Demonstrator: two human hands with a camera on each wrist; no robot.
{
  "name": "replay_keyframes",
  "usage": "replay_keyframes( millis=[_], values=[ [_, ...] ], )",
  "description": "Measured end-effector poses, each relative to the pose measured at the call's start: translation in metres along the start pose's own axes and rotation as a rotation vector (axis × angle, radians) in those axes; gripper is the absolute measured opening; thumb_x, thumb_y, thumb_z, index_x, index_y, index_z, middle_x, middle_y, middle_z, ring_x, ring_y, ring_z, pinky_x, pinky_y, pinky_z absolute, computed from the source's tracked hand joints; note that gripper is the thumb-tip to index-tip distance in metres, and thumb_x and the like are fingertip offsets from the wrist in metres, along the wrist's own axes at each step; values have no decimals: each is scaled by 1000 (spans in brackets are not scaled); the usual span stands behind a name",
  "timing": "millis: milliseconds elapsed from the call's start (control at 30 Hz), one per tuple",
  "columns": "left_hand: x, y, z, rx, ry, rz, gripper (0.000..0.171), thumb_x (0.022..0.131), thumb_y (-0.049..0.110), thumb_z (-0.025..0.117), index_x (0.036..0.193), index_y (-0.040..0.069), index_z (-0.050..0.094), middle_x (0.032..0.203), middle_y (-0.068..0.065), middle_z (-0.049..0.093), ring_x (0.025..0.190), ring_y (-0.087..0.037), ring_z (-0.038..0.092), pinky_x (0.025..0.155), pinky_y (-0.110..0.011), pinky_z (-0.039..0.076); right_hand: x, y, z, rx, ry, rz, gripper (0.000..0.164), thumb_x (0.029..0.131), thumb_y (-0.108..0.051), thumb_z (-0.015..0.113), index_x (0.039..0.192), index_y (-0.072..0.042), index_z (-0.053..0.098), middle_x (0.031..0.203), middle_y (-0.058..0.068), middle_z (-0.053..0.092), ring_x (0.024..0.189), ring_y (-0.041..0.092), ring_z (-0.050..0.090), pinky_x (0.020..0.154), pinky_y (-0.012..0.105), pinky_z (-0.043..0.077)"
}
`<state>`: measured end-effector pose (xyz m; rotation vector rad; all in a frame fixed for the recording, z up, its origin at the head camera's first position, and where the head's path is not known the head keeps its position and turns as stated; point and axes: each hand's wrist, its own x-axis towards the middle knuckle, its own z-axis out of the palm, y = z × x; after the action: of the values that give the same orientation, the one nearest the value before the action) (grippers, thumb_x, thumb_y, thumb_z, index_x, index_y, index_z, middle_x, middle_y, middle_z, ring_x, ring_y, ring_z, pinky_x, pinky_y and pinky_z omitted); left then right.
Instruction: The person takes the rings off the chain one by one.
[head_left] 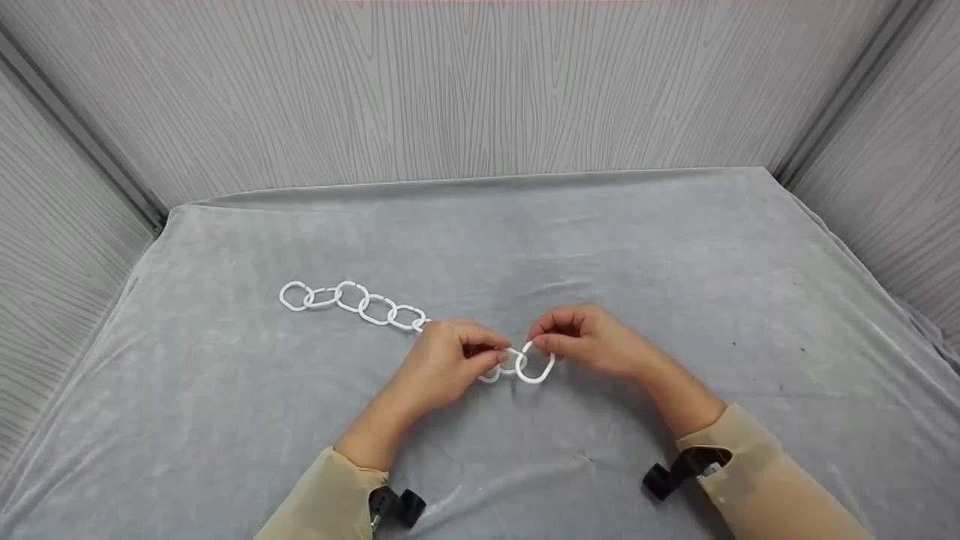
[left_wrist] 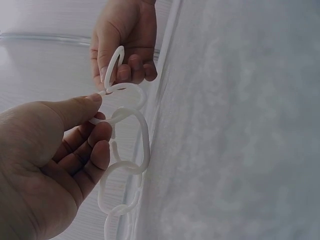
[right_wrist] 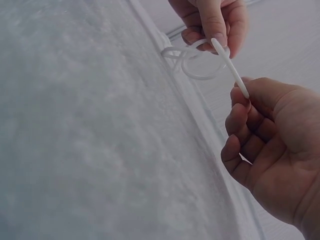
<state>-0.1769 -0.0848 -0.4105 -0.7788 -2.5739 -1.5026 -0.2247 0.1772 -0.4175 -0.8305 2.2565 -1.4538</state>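
Observation:
A chain of white plastic links [head_left: 377,309] stretches from the left of the table to my hands. My left hand [head_left: 455,361] pinches a link [left_wrist: 131,90] near the chain's right end between thumb and fingers. The end link [head_left: 534,367] is pinched by my right hand [head_left: 592,341] at its upper right side. This end link passes through the link beside it in the head view. In the right wrist view, the same end link [right_wrist: 231,69] appears nearly edge-on between both hands. Part of the chain is hidden behind my left hand.
A grey cloth [head_left: 675,247] with soft wrinkles covers the table. Wood-grain panels [head_left: 465,90] stand behind it and at both sides. A black wrist camera [head_left: 397,508] sits at the left sleeve, another wrist camera [head_left: 660,480] at the right sleeve.

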Motion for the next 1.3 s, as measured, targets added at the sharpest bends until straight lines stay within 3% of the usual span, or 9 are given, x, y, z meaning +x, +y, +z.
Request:
replay_keyframes(
  millis=[333, 800, 1067, 1300],
  values=[
    [1, 0, 0, 11, 13, 5, 8, 93, 6, 82, 101, 6, 85, 95, -1, 79, 84, -9, 68, 74, -24, 55, 0, 1, -7, 16, 29, -15, 17, 104, -11, 69, 110, 3, 76, 96, 8, 73, 83, 13, 64, 74, 23, 52],
    [2, 0, 0, 21, 14, -13, 7, 93, 8, 82, 99, 7, 85, 93, 1, 78, 82, -8, 66, 73, -24, 54, 0, -6, -15, -26, 82, -4, 14, 104, -11, 70, 108, -1, 78, 99, 14, 74, 83, 13, 65, 74, 29, 55],
    [-1, -1, 0, 21, 28, -26, 7, 92, 9, 83, 99, 8, 85, 93, 2, 78, 84, -8, 67, 75, -25, 55, 3, -14, -37, -76, 137, 15, 13, 103, -9, 69, 110, 0, 77, 95, 9, 73, 83, 14, 64, 75, 31, 55],
    [0, -1, 2, -2, 26, -21, 7, 93, 9, 82, 99, 9, 85, 93, 2, 78, 82, -8, 66, 73, -23, 53, 6, -7, -64, -114, 209, 61, 16, 104, -10, 69, 110, 2, 76, 94, 10, 72, 87, 15, 64, 79, 29, 55]
  ],
)
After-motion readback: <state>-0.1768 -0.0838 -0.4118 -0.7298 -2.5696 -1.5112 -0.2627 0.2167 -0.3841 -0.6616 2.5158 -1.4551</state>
